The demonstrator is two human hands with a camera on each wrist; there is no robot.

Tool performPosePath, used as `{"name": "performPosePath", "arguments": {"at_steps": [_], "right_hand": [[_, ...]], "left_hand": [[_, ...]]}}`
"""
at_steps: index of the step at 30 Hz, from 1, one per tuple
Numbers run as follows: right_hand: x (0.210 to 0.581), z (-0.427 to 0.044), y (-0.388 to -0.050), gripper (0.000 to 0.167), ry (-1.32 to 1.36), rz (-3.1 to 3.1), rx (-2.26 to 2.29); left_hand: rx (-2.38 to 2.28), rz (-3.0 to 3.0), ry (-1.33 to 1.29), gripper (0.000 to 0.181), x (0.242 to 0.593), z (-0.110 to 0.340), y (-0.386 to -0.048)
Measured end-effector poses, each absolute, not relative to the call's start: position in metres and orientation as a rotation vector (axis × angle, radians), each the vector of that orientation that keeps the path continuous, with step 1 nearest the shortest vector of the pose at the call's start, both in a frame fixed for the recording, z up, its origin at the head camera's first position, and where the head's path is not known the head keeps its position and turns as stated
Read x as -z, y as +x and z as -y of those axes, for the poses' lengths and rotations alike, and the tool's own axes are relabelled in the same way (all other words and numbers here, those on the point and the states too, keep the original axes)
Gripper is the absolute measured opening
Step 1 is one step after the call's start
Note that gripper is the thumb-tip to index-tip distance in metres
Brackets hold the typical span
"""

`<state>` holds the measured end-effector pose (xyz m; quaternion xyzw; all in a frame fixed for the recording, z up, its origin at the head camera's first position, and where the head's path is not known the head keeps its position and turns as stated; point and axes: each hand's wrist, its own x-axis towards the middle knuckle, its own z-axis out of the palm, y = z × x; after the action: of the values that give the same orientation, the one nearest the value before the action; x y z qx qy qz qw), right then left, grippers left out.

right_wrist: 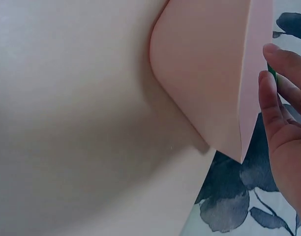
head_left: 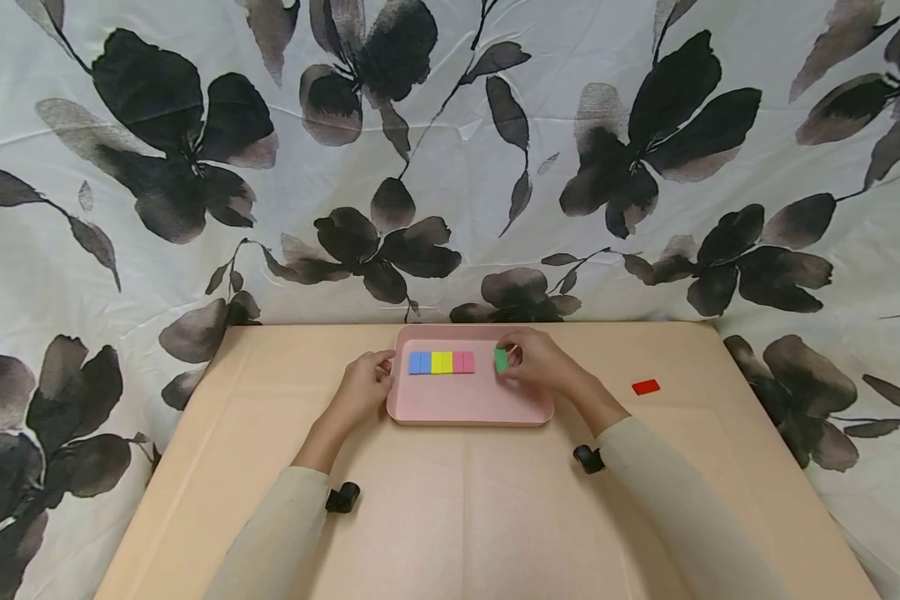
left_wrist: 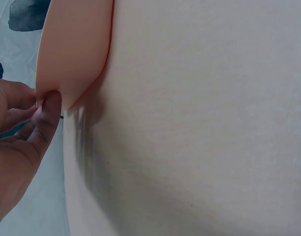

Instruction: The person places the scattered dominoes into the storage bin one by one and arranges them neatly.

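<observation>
A shallow pink tray (head_left: 465,406) lies at the far side of the table. My left hand (head_left: 362,387) pinches its left edge; in the left wrist view the thumb and fingers (left_wrist: 51,115) close on the rim. Inside the tray a straight row runs from blue tiles (head_left: 419,363) through yellow tiles (head_left: 442,363) to pink tiles (head_left: 463,363). Over the tray's right part, my right hand (head_left: 546,362) pinches a green piece (head_left: 501,360), a short gap right of the row. Fingers mostly cover the green piece (right_wrist: 272,72) in the right wrist view.
On the table (head_left: 450,508), right of the tray, lies a red piece (head_left: 646,387). Behind the table hangs a white cloth (head_left: 487,175) with dark flowers. Small black devices sit at the left wrist (head_left: 342,497) and right wrist (head_left: 588,459).
</observation>
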<state>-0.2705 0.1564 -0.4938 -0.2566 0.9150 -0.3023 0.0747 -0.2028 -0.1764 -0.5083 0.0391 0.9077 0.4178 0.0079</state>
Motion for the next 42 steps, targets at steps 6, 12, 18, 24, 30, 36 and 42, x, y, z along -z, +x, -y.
{"name": "performPosePath", "arguments": {"at_steps": [6,12,18,24,30,36,42], "right_hand": [[0.500,-0.145,-0.279,0.036,-0.773,-2.728,0.848],[0.504,-0.135,-0.284,0.034,-0.742,-2.769,0.763],[0.510,-0.126,-0.286,0.035,-0.697,-2.733,0.803],[0.513,-0.122,-0.285,0.034,-0.646,-2.671,0.874],[0.516,-0.118,-0.285,0.037,-0.631,-2.658,0.868],[0.516,-0.115,-0.284,0.037,-0.594,-2.670,0.854],[0.516,-0.114,-0.284,0.035,-0.604,-2.682,0.853]], "left_hand": [[-1.308,-2.834,0.121,0.046,0.509,0.176,-0.203],[-1.308,-2.838,0.117,0.046,0.509,0.176,-0.203],[-1.294,-2.847,0.127,0.046,0.509,0.176,-0.203],[-1.307,-2.819,0.113,0.047,0.509,0.176,-0.203],[-1.296,-2.831,0.119,0.047,0.509,0.178,-0.203],[-1.289,-2.838,0.135,0.046,0.508,0.178,-0.205],[-1.284,-2.838,0.128,0.046,0.509,0.179,-0.207]]}}
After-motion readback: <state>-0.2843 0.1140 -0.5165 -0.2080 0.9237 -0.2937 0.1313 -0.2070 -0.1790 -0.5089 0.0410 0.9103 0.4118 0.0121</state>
